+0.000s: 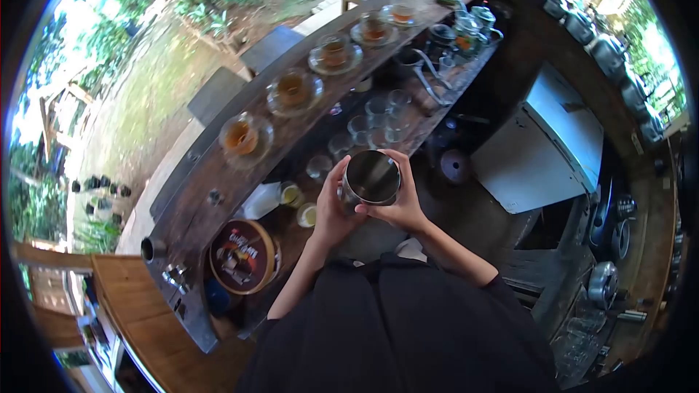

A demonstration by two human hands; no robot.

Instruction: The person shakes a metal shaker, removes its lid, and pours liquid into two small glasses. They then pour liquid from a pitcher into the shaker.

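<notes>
Between both palms I hold a metal cup [373, 177], its open mouth turned up toward me; the inside looks dark and shiny. My left hand [334, 204] wraps its left side. On the other side my right hand [401, 200] curls round it, with the thumb across the near front. Just beyond the cup, several clear drinking glasses [376, 107] stand on the lower shelf. Left of my hands are a small yellowish cup [306, 215] and a round tub [245, 256] with a dark printed lid.
Several glass cups of amber drink on saucers [293, 92] line the curved wooden counter [191, 207]. Glass jars [472, 29] stand at its far end. A white fridge [542, 142] is to the right, and glassware and a kettle [603, 285] sit on the right-hand bench.
</notes>
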